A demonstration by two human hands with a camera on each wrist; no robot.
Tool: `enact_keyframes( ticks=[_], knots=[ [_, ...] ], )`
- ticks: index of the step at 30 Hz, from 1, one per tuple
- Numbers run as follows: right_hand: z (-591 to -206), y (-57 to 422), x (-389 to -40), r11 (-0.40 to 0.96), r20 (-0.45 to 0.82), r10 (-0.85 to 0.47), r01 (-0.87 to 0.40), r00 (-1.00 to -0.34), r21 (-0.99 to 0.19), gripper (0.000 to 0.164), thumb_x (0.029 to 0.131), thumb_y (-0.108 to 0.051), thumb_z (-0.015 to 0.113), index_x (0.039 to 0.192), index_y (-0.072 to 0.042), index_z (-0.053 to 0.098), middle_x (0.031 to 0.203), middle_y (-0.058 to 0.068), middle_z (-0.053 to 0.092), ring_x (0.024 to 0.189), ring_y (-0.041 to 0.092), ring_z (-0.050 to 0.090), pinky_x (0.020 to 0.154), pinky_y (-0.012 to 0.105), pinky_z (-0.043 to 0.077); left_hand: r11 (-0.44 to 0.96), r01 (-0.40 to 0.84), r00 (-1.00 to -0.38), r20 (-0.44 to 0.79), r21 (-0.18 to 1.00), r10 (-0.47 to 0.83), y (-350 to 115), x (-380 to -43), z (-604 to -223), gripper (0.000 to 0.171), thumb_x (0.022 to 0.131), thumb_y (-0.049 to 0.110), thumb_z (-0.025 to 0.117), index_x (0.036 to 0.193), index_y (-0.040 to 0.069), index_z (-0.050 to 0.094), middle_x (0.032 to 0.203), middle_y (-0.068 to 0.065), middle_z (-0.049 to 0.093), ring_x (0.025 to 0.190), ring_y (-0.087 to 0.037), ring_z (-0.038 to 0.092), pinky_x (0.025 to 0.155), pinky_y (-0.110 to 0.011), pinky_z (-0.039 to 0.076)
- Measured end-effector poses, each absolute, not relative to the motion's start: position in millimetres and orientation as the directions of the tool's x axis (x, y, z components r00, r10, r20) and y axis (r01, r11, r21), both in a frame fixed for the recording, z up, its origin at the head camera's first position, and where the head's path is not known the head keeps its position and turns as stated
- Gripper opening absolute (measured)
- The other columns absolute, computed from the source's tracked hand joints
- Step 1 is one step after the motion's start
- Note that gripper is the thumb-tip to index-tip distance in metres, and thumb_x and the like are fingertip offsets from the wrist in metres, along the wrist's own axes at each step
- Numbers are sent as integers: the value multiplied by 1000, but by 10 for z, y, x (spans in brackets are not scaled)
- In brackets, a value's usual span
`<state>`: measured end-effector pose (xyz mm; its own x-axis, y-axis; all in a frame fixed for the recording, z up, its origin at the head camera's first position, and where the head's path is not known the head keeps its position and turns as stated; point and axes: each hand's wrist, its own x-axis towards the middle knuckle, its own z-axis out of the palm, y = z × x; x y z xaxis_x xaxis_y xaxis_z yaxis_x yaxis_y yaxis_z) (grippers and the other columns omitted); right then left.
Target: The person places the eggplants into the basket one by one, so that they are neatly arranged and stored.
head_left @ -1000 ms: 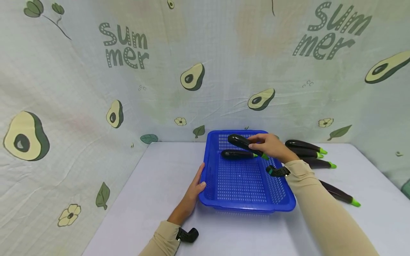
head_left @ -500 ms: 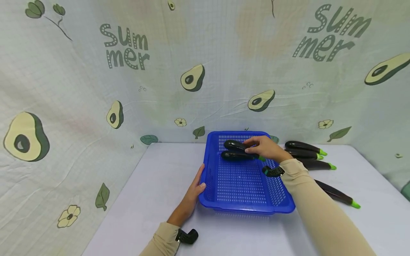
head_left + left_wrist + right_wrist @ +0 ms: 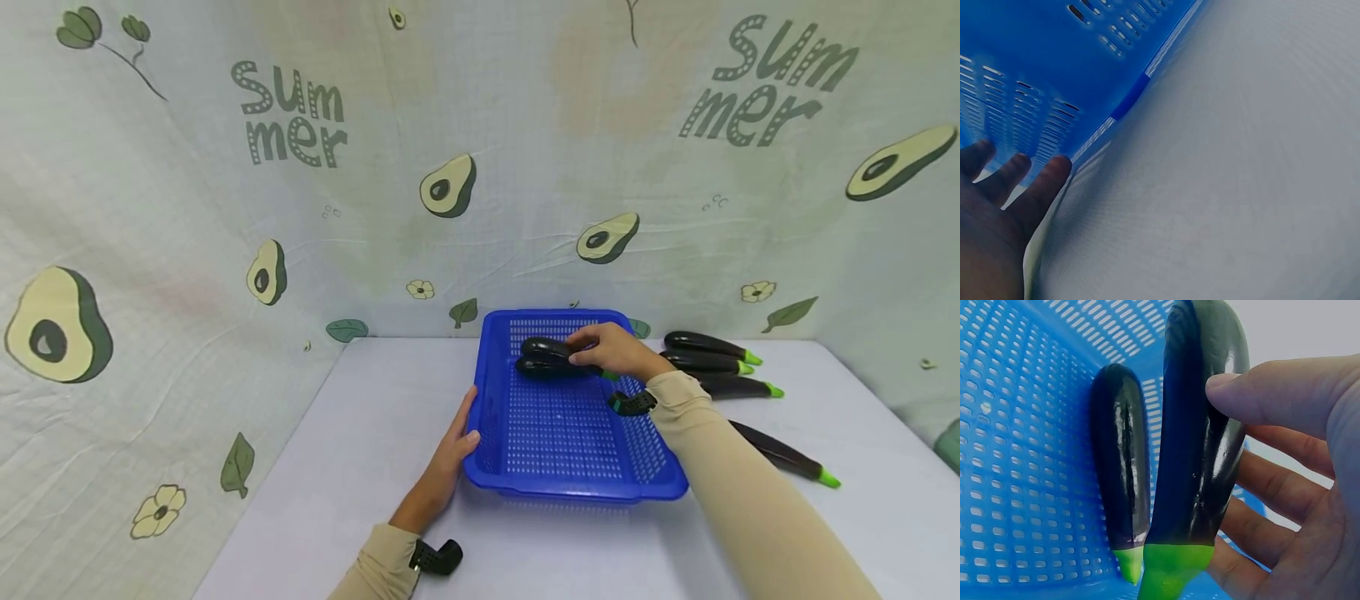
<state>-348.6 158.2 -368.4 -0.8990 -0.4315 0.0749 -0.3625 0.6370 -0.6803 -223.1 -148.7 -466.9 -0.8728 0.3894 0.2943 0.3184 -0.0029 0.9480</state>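
A blue perforated plastic basket (image 3: pixel 562 425) stands on the table. Inside, toward its back, lies one dark eggplant (image 3: pixel 1119 456) with a green stem end. A second eggplant (image 3: pixel 1194 450) is pinched between the thumb and fingers of my right hand (image 3: pixel 615 350), close beside and behind the first; its stem end is partly covered in the head view. At the basket's left side, my left hand (image 3: pixel 450 454) touches the rim with its thumb, while its fingers (image 3: pixel 1038 190) lie nearly straight against the perforated outer wall in the left wrist view.
Right of the basket, several more eggplants (image 3: pixel 708 342) lie on the white table (image 3: pixel 405 375), partly hidden by my right arm; one (image 3: pixel 787 454) lies nearer the front. A printed cloth (image 3: pixel 525 125) hangs behind and at the sides.
My right hand has lowered its eggplant into the basket and slightly leftward, beside the one lying there. The left hand has stayed on the basket's side.
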Motion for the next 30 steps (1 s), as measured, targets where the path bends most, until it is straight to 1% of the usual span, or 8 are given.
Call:
enact_keyframes(
  ticks=[8,14,18,20,23,25,30],
  knots=[
    [-3679,1500,-3531,640,79,-440,-374,-894,-671,34,81,-18,70,113,-6,65,107,7,65,99,23,58,86,41,46,9,323,-874,295,946,386,-1494,-2233,-4671,62,95,29,36,149,35,7,153,13,2,139,-13,1,108,-53,0],
    [-3709,1499,-3561,647,72,-449,-379,-891,-662,33,81,-15,70,112,-4,65,107,10,65,100,25,58,86,42,46,21,322,-876,290,946,385,-1490,-2231,-4674,61,95,28,35,149,34,7,153,14,3,139,-13,1,108,-54,1],
    [-3717,1500,-3575,670,62,-456,-389,-888,-632,33,81,-14,70,112,-2,64,108,11,65,101,27,58,87,44,46,24,317,-876,283,948,392,-1490,-2247,-4666,61,96,23,34,149,31,5,153,12,2,139,-14,1,108,-54,1],
    [-3722,1497,-3580,680,51,-457,-386,-888,-623,33,81,-14,70,112,-2,64,108,11,64,101,27,58,87,44,46,18,314,-873,281,949,398,-1492,-2251,-4653,62,96,20,33,150,28,4,154,9,0,140,-16,-1,108,-54,0],
    [-3729,1487,-3586,685,38,-459,-381,-888,-621,34,81,-15,69,113,-2,63,108,11,64,101,27,58,87,44,45,12,310,-872,279,951,403,-1493,-2250,-4646,63,95,18,34,150,26,3,154,7,0,140,-16,-2,108,-52,-1],
    [-3730,1480,-3587,687,35,-457,-378,-889,-621,35,81,-16,70,113,-2,64,108,11,64,101,27,58,87,44,45,10,310,-872,280,951,401,-1490,-2244,-4644,63,95,19,34,150,27,3,154,8,0,140,-16,-2,108,-52,-1],
    [-3739,1468,-3597,686,37,-456,-378,-889,-621,36,81,-16,71,113,-2,64,107,11,65,100,26,58,88,44,45,14,323,-874,292,946,389,-1486,-2238,-4662,62,95,25,36,149,32,6,153,12,2,139,-13,0,109,-52,0]
  ],
)
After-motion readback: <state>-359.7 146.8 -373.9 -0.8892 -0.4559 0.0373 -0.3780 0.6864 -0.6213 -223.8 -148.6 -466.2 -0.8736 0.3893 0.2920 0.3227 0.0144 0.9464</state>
